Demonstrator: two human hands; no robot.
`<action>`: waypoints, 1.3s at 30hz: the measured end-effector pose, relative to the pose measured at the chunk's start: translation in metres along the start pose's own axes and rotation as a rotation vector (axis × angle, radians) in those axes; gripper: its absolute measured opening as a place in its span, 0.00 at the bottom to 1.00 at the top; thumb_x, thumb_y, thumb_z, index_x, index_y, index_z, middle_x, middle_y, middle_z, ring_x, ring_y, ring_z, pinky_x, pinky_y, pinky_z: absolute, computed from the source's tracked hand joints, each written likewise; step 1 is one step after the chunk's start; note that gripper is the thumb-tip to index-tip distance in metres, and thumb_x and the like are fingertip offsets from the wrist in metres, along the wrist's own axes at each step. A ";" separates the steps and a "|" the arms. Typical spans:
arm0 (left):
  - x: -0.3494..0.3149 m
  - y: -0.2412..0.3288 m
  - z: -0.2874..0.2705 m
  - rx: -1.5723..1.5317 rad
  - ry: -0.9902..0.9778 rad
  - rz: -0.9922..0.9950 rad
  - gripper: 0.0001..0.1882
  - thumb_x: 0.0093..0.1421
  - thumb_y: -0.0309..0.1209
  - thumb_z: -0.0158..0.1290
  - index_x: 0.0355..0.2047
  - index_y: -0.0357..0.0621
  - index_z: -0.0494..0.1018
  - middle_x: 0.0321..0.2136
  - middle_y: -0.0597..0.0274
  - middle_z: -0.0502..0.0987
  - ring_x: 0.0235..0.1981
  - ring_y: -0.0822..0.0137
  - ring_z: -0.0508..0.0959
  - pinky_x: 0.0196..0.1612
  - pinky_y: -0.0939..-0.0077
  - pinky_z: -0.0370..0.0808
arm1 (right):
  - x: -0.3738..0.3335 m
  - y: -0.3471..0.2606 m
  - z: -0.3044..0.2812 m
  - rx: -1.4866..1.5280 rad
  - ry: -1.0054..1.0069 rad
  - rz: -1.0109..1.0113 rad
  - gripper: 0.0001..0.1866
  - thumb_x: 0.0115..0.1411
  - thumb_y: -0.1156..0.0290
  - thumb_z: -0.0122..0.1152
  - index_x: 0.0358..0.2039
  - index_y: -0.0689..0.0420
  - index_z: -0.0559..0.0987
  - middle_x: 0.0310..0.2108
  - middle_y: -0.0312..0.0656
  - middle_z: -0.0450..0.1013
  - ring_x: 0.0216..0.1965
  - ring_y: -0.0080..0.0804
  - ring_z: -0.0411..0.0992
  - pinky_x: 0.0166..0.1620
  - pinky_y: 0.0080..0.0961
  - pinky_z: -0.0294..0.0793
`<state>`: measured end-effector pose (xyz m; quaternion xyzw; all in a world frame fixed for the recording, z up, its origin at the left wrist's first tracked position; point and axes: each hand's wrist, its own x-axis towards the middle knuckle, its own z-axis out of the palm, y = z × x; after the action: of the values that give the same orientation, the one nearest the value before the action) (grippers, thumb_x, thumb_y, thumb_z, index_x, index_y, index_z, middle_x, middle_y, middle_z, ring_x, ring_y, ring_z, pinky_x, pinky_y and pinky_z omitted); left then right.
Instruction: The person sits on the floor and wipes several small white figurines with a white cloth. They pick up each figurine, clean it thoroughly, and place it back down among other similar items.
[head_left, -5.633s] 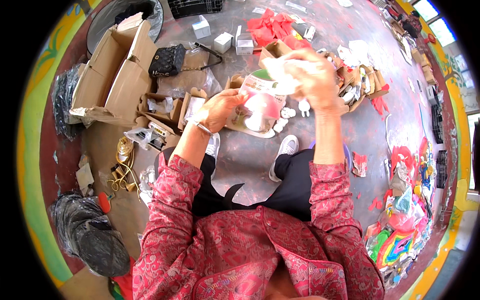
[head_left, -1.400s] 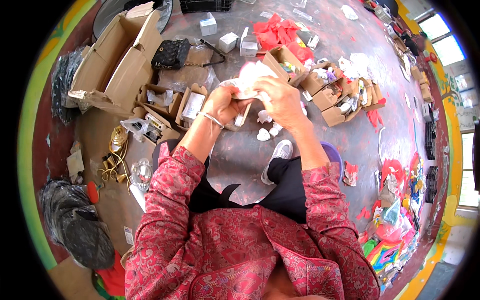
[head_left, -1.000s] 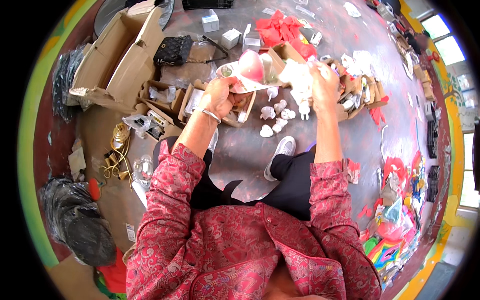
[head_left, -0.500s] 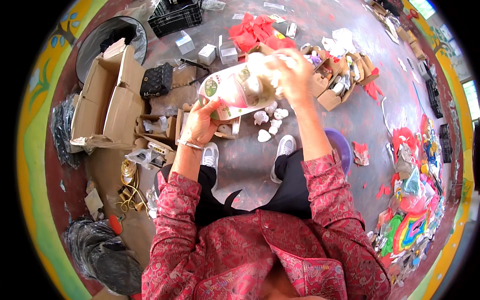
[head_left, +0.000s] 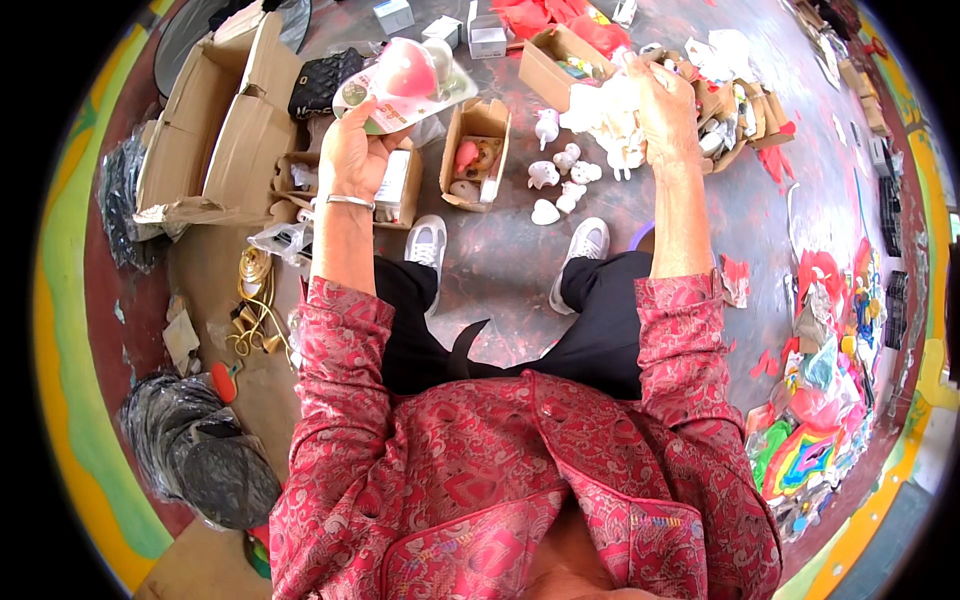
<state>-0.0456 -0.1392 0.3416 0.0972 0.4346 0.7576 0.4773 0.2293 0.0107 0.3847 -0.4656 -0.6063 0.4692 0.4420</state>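
Observation:
My left hand [head_left: 362, 152] grips the edge of a printed card pack [head_left: 447, 92] with a clear bulge over something pink and round. It is held out over the small boxes at the left. My right hand [head_left: 668, 112] is closed on a crumpled white bunch [head_left: 612, 118], whose exact kind I cannot make out. That bunch hangs right of several small white figures [head_left: 570, 180] on the floor. Between my hands stands a small open carton [head_left: 476, 190] with a pink and an orange item inside. Another open carton [head_left: 548, 72] lies farther back.
A large open cardboard box [head_left: 230, 130] stands at the left beside a black quilted bag [head_left: 322, 82]. Boxes of mixed small items [head_left: 740, 115] are at the back right. A colourful heap [head_left: 815, 420] spreads along the right. Black plastic bundles [head_left: 200, 450] lie lower left.
My hands have moved apart: the left with the card pack to the left, the right with the white bunch to the right, away from the pack. The view has shifted too.

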 end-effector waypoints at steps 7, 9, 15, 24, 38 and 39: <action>-0.021 0.022 0.023 0.468 0.113 0.264 0.09 0.56 0.27 0.50 0.32 0.30 0.72 0.25 0.55 0.76 0.22 0.68 0.77 0.21 0.74 0.76 | -0.020 -0.022 0.006 -0.221 -0.106 0.068 0.10 0.54 0.66 0.57 0.23 0.60 0.75 0.17 0.28 0.65 0.18 0.12 0.59 0.21 0.14 0.58; -0.017 0.020 0.014 0.654 0.132 0.320 0.09 0.55 0.27 0.51 0.31 0.31 0.74 0.24 0.60 0.75 0.22 0.73 0.74 0.22 0.77 0.73 | -0.023 -0.024 0.004 -0.323 -0.135 -0.008 0.13 0.53 0.64 0.58 0.25 0.64 0.77 0.12 0.34 0.65 0.14 0.17 0.62 0.18 0.21 0.60; -0.004 0.019 -0.004 0.851 0.171 0.292 0.11 0.52 0.31 0.54 0.29 0.34 0.75 0.21 0.67 0.74 0.21 0.78 0.69 0.25 0.80 0.66 | -0.016 -0.006 0.015 -0.399 -0.136 -0.110 0.14 0.53 0.64 0.57 0.26 0.64 0.76 0.13 0.39 0.66 0.17 0.20 0.64 0.22 0.24 0.63; -0.008 0.043 -0.013 1.485 0.708 0.756 0.16 0.47 0.40 0.53 0.22 0.37 0.70 0.23 0.46 0.74 0.28 0.47 0.74 0.33 0.58 0.69 | 0.007 0.016 0.015 -0.368 -0.192 -0.023 0.13 0.53 0.65 0.58 0.27 0.64 0.77 0.15 0.35 0.68 0.17 0.18 0.65 0.21 0.21 0.63; 0.005 0.046 -0.026 1.649 0.679 0.640 0.17 0.52 0.40 0.48 0.24 0.34 0.72 0.24 0.42 0.74 0.30 0.45 0.75 0.35 0.57 0.69 | 0.030 0.037 0.030 -0.200 -0.348 0.078 0.12 0.54 0.65 0.57 0.22 0.62 0.74 0.14 0.31 0.65 0.14 0.15 0.61 0.17 0.17 0.59; 0.007 0.046 -0.027 1.607 0.651 0.645 0.18 0.52 0.39 0.48 0.26 0.33 0.73 0.25 0.41 0.74 0.31 0.45 0.75 0.36 0.57 0.69 | 0.028 0.035 0.030 -0.235 -0.340 0.047 0.13 0.54 0.65 0.57 0.22 0.62 0.74 0.14 0.31 0.65 0.14 0.15 0.61 0.17 0.17 0.59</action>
<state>-0.0939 -0.1569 0.3580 0.2976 0.8942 0.3147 -0.1132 0.2001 0.0376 0.3480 -0.4421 -0.7117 0.4774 0.2648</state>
